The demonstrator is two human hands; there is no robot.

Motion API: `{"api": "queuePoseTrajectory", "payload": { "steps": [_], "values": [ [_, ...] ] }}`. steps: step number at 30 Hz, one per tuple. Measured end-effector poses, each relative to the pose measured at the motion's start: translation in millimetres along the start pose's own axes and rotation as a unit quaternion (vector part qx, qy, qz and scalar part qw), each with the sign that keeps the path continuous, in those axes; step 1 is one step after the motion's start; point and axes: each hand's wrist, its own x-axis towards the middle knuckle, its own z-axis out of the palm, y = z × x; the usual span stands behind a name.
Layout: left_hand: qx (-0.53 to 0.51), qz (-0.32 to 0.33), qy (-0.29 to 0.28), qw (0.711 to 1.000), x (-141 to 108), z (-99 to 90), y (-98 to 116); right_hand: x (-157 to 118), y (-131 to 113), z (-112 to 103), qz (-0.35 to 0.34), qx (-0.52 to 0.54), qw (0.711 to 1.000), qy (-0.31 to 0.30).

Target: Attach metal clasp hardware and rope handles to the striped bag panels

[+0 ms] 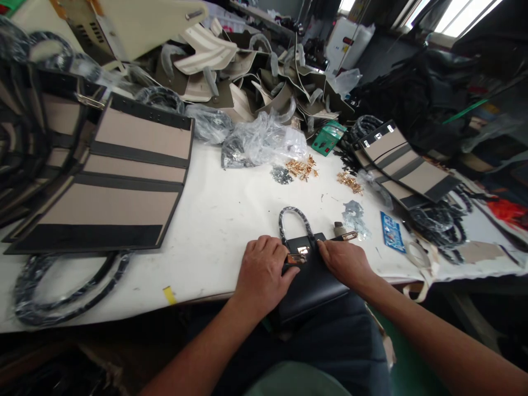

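Note:
A black handbag rests against my lap at the table's front edge, its plastic-wrapped handle standing up. A shiny metal clasp sits near its top. My left hand is closed on a dark strap with a metal end plate, which lies across the bag's front. On the other side my right hand grips the bag's upper right edge, with its thumb and fingers near the handle's base. Beyond those fingers a second strap's metal end plate sticks out to the right.
Flat unfolded bag panels lie at left, more panels at right. Gold-coloured metal parts, crumpled plastic, a small bottle, a blue card and a tape roll are on the white table.

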Motion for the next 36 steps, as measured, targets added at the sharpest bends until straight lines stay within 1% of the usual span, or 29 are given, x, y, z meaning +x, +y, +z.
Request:
{"api": "queuePoseTrajectory", "payload": {
  "steps": [3, 5, 7, 9, 11, 13, 15, 19, 23, 27, 31, 33, 36],
  "values": [
    [-0.044, -0.001, 0.031, 0.999, -0.5, -1.2, -3.6, -2.8, 11.8, -1.5, -0.044, 0.032, 0.998, 0.006],
    [-0.085, -0.007, 0.046, 0.995, -1.2, -2.8, -6.8, -4.3, 21.9, -0.5, -0.079, 0.090, 0.993, 0.010],
    [-0.118, -0.023, 0.051, 0.991, -2.8, -4.9, -10.0, -5.7, 30.3, 2.7, -0.097, 0.146, 0.984, 0.018],
    [-0.143, -0.044, 0.048, 0.988, -5.0, -7.4, -12.4, -6.7, 35.3, 6.9, -0.093, 0.174, 0.980, 0.028],
    [-0.164, -0.063, 0.031, 0.984, -7.6, -9.9, -13.2, -7.6, 37.1, 11.1, -0.085, 0.186, 0.978, 0.040],
    [-0.179, -0.078, 0.012, 0.981, -10.1, -11.3, -11.6, -8.4, 37.5, 14.3, -0.093, 0.188, 0.976, 0.056],
    [-0.179, -0.095, 0.008, 0.979, -12.0, -10.5, -8.1, -9.3, 38.3, 16.3, -0.098, 0.192, 0.974, 0.072],
    [-0.151, -0.120, 0.038, 0.980, -14.6, -2.5, 0.0, -11.8, 43.5, 19.1, -0.085, 0.222, 0.968, 0.085],
    [-0.108, -0.108, 0.070, 0.986, -15.8, 6.5, 4.5, -14.0, 47.6, 23.4, -0.096, 0.223, 0.963, 0.115],
    [-0.071, -0.095, 0.086, 0.989, -15.7, 12.3, 7.6, -17.5, 42.8, 26.5, -0.116, 0.234, 0.956, 0.137],
    [-0.044, -0.064, 0.078, 0.994, -15.7, 15.2, 15.1, -19.8, 40.2, 29.3, -0.135, 0.288, 0.934, 0.160],
    [-0.013, -0.044, 0.062, 0.997, -15.1, 15.9, 22.3, -18.6, 45.1, 32.0, -0.124, 0.320, 0.924, 0.167],
    [0.076, -0.034, 0.039, 0.996, -12.5, 17.0, 35.0, -14.7, 59.1, 37.7, -0.088, 0.334, 0.919, 0.190]
  ]
}}
